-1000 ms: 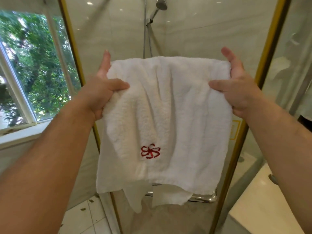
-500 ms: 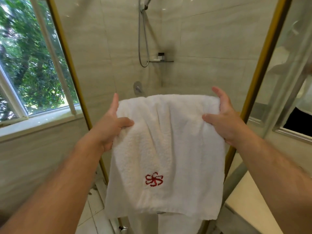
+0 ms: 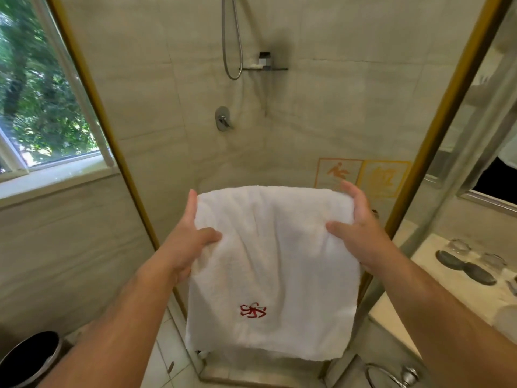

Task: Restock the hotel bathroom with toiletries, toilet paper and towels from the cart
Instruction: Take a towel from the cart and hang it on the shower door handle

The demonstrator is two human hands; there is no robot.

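Black bin bottom left; window above; shower hose ahead

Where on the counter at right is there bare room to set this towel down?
Bare: the counter's near strip, between the shower frame and the dark coasters. Crowded: farther right, where coasters and glasses sit close together.

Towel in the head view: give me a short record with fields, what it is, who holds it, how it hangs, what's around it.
item: white towel with red emblem
left hand: pinches the top left edge, thumb in front
right hand: pinches the top right edge, thumb in front
hang: spread wide, lower edge loose
behind: glass shower, gold door frame
nearby: black bin lower left; glasses at right
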